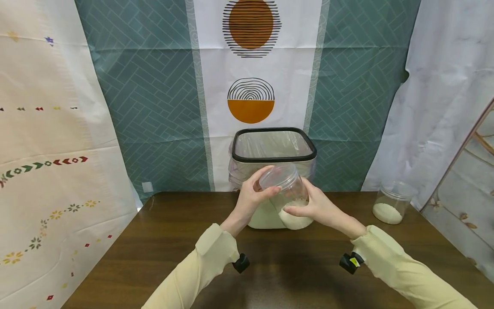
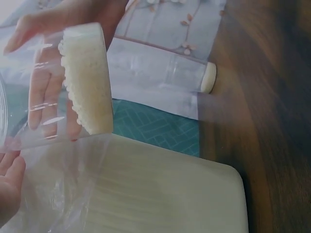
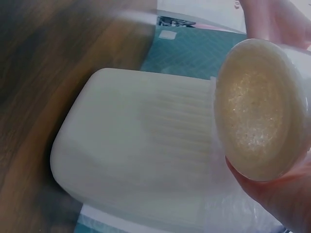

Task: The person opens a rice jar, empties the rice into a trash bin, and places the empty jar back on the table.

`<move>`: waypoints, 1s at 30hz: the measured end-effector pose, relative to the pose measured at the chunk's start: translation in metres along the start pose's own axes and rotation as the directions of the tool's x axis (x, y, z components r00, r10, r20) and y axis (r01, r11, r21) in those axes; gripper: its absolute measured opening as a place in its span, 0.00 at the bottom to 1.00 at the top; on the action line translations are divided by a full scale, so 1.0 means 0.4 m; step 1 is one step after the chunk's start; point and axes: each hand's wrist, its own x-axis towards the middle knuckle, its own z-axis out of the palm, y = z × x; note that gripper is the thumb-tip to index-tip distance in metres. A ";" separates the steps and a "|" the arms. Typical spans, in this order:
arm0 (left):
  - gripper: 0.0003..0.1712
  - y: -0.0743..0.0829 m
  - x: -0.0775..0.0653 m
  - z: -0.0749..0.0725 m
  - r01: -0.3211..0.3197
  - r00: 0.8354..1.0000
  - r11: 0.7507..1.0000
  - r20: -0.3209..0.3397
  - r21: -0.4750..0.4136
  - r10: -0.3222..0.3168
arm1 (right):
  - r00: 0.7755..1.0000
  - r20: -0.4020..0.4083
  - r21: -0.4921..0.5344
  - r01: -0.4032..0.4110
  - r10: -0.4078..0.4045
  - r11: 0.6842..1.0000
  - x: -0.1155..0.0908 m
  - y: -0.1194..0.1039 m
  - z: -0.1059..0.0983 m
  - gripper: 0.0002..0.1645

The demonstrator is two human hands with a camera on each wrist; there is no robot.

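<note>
A clear plastic jar with a layer of small white grains in its bottom is held in the air, tilted with its top toward the left. My left hand grips it around the clear rim at the top, thumb in front. Lower on the other side, my right hand holds the jar's body between thumb and fingers. In the right wrist view the round jar base faces the camera. Behind the jar stands a cream bin, partly hidden by it and the hands.
The bin's black rim holds a clear plastic liner. At the right back of the brown wooden table stands a second clear jar with white contents. Patterned cloths hang behind and at the sides.
</note>
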 end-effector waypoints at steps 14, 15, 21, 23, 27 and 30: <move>0.30 0.064 -0.020 0.054 0.069 0.977 0.996 -0.207 0.061 -0.055 | 0.981 -0.191 -0.165 0.015 -0.047 0.986 0.008 -0.073 0.044 0.47; 0.30 0.063 -0.022 0.056 0.073 0.974 0.996 -0.219 0.051 -0.060 | 0.979 -0.196 -0.175 0.012 -0.047 0.984 0.009 -0.061 0.047 0.48; 0.32 0.004 -0.016 0.054 0.079 0.959 0.997 -0.273 0.021 -0.070 | 0.966 -0.246 -0.230 0.019 -0.077 0.973 0.017 0.018 0.064 0.50; 0.33 -0.016 -0.012 0.055 0.099 0.948 0.994 -0.308 0.054 -0.078 | 0.959 -0.263 -0.257 0.034 -0.104 0.966 0.019 0.021 0.069 0.49; 0.35 -0.014 -0.010 0.065 0.148 0.924 0.981 -0.372 0.123 -0.093 | 0.954 -0.269 -0.291 0.050 -0.132 0.955 0.020 0.022 0.076 0.50; 0.36 -0.015 -0.010 0.069 0.166 0.913 0.977 -0.396 0.136 -0.100 | 0.957 -0.260 -0.295 0.047 -0.128 0.954 0.019 0.023 0.078 0.50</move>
